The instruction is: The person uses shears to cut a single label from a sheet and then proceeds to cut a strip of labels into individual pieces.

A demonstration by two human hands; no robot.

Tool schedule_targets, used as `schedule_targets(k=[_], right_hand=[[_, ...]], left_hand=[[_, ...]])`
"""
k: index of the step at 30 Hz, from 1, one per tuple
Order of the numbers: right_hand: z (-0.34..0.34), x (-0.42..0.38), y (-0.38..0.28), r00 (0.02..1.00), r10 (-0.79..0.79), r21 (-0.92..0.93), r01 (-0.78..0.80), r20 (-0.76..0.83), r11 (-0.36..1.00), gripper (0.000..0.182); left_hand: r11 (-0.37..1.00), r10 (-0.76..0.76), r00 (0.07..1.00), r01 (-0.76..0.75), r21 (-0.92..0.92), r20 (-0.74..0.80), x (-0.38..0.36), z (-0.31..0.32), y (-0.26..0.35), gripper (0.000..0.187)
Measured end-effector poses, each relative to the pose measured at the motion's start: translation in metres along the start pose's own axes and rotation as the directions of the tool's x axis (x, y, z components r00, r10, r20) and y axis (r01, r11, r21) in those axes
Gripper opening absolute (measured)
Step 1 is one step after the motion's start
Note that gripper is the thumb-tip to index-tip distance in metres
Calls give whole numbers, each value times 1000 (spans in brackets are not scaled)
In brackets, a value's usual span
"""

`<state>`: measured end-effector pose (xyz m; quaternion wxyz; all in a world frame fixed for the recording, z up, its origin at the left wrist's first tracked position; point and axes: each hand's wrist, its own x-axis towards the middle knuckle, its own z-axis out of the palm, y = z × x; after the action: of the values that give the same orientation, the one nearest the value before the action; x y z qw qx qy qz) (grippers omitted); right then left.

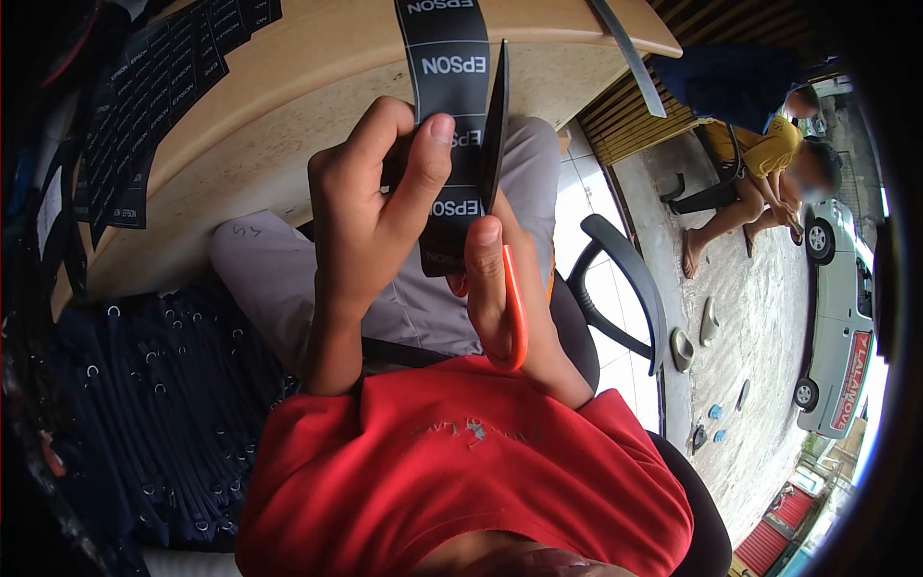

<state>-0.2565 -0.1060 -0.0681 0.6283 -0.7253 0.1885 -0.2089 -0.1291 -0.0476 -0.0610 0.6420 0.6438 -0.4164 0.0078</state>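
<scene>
My left hand (pixel 370 207) pinches a black ribbon strip (pixel 448 67) printed with white EPSON logos, thumb and fingers closed on it near its lower end. My right hand (pixel 495 279) grips orange-handled scissors (pixel 496 135), thumb through the handle loop. The dark blades point up along the strip's right edge, touching or very close to it. Both hands are raised over my lap, above my red shirt and grey trousers.
A curved wooden table (pixel 288 87) carries more cut EPSON labels (pixel 163 87) at the left. A pile of dark straps with metal rings (pixel 144 385) lies at my left. The black chair arm (pixel 625 279) is to the right. A person in yellow (pixel 769 183) sits outside near a white van (pixel 841 317).
</scene>
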Motion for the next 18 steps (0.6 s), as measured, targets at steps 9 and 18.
schedule_targets(k=[9, 18], right_hand=[[3, 1, -2, 999, -7, -26, 6, -32, 1000, 35], [4, 0, -2, 999, 12, -25, -13, -37, 1000, 35]], left_hand=[[1000, -7, 1000, 7, -17, -4, 1, -1, -1, 29], [1000, -18, 1000, 18, -24, -1, 1, -2, -1, 29]])
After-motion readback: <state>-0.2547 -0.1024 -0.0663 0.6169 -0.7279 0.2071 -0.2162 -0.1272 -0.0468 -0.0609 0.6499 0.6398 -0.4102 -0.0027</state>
